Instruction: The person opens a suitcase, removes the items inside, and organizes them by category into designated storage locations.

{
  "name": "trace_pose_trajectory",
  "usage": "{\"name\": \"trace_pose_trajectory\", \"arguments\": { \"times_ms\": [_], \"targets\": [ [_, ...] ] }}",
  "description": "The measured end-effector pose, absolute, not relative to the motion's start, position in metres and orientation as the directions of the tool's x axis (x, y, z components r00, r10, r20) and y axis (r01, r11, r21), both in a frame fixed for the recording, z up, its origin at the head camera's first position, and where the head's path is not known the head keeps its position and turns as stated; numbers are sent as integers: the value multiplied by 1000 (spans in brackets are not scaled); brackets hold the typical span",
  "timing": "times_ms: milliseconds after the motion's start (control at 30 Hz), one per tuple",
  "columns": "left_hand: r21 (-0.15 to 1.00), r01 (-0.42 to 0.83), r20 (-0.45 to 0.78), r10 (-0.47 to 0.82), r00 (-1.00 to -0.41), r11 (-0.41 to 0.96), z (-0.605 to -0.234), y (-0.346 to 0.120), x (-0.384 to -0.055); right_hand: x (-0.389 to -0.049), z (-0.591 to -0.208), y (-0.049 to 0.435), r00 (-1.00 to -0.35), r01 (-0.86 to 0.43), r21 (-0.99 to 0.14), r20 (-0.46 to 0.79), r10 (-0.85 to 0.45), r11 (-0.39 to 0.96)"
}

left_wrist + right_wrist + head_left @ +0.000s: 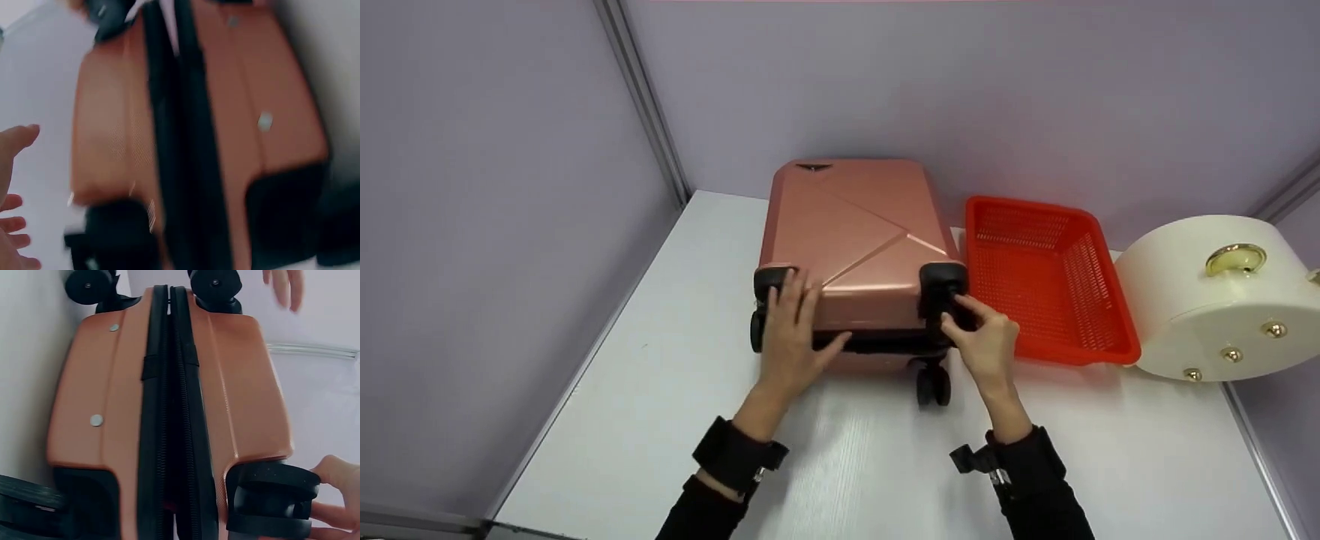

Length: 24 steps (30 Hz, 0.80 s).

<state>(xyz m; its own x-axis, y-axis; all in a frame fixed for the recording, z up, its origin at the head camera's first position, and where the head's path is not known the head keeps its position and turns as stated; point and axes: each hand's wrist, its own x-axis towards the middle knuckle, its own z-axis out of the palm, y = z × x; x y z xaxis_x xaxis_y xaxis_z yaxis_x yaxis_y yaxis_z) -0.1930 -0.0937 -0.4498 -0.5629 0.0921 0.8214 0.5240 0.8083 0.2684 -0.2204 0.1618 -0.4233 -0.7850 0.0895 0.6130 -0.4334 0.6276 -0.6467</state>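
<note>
A rose-pink hard-shell suitcase [862, 217] lies flat on the white table, its wheeled end facing me. Along that end runs a black zipper [194, 439], with a dark gap between its two sides. With thumb and fingers my right hand [988, 343] pinches the upper right caster wheel [273, 500]. My left hand [789, 337] is spread near the upper left corner, fingers straight. The left wrist view, which is blurred, shows that hand [11, 208] apart from the shell. A lower caster wheel [934, 385] stands out beneath the right side.
Right of the suitcase sits a red plastic basket [1117, 315] with perforated walls. Beside it stands a round cream case [1162, 277] with a gold handle and gold studs. Grey-lilac panels [960, 90] enclose the back and sides of the white table [660, 360].
</note>
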Motion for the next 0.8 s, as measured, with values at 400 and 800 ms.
{"name": "trace_pose_trajectory", "arguments": {
  "times_ms": [400, 800],
  "targets": [
    [-57, 349, 753, 270, -600, 935, -470, -34, -225, -223, -388, 148, -789, -457, -692, 606, 105, 559],
    [-153, 200, 731, 247, -636, 968, -455, -22, -236, -219, -385, 139, -759, -490, -664, 643, 97, 565]
  ]
}}
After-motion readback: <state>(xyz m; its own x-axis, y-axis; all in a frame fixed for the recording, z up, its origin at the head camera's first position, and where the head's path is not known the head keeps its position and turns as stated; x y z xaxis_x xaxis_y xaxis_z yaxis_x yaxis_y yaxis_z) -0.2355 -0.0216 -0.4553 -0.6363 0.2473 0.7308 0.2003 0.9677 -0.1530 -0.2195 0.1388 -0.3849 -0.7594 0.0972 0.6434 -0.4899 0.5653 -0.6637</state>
